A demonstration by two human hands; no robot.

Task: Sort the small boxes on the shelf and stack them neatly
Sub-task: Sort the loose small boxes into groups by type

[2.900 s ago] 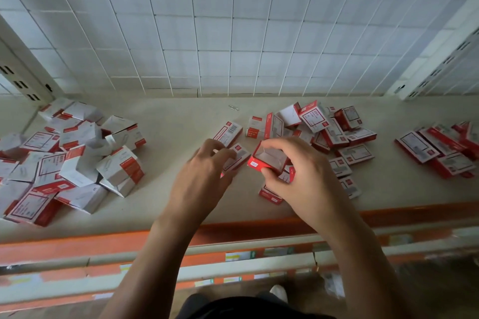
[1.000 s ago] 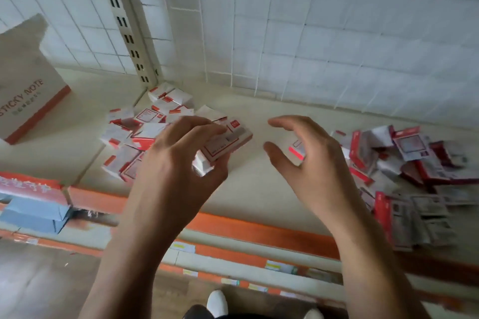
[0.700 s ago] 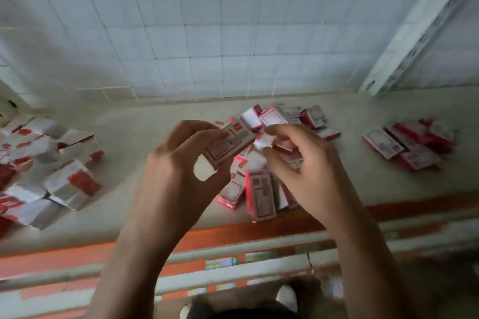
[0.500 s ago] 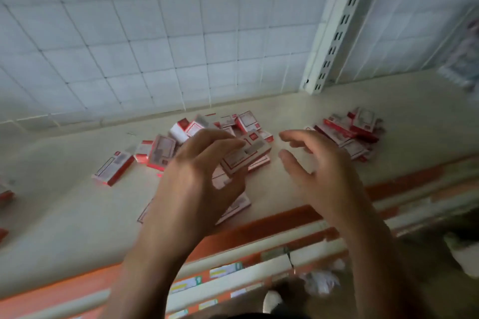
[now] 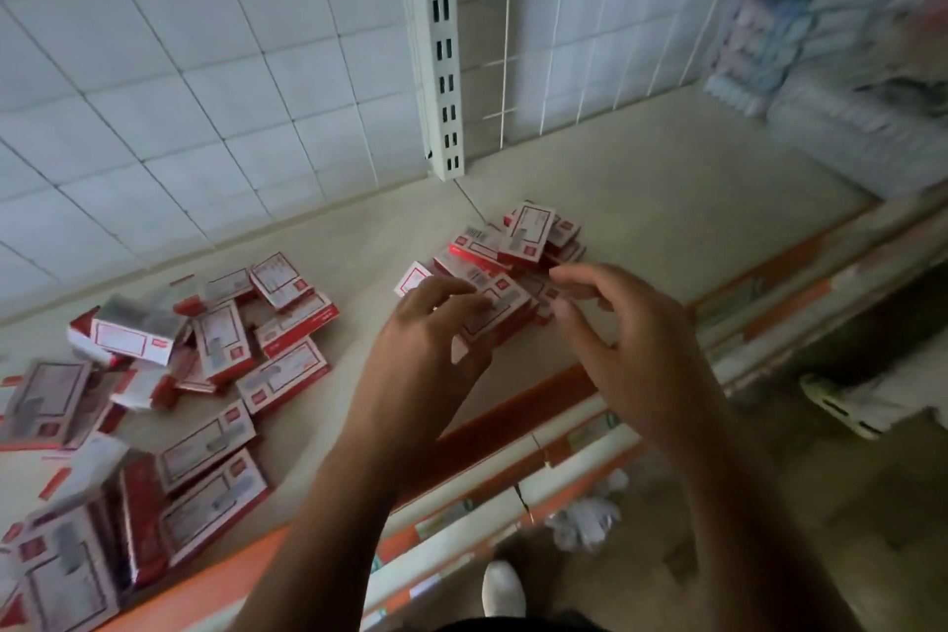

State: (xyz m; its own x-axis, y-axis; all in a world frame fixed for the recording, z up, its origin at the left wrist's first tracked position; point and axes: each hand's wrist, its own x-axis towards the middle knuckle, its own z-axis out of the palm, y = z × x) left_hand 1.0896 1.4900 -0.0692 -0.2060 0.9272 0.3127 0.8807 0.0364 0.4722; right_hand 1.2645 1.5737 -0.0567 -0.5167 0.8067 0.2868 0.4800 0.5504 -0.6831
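Note:
Small red-and-white boxes lie on a beige shelf (image 5: 667, 200). My left hand (image 5: 426, 349) grips a small stack of these boxes (image 5: 500, 308) between thumb and fingers, just above the shelf. My right hand (image 5: 626, 339) hovers beside it on the right, fingers curled and apart, holding nothing. Right behind both hands sits a small pile of boxes (image 5: 518, 241). A larger loose pile of boxes (image 5: 205, 364) spreads over the left part of the shelf.
A white slotted upright (image 5: 436, 46) stands at the back against the wire-grid wall. Blurred packaged goods (image 5: 846, 118) sit at the far right of the shelf. The shelf's orange front edge (image 5: 518, 416) runs below my hands. Floor and my shoe (image 5: 502, 590) show beneath.
My view has swung right, so the loose pile now lies at left. My left hand keeps its boxes and has come close to the small pile; my right hand stays empty.

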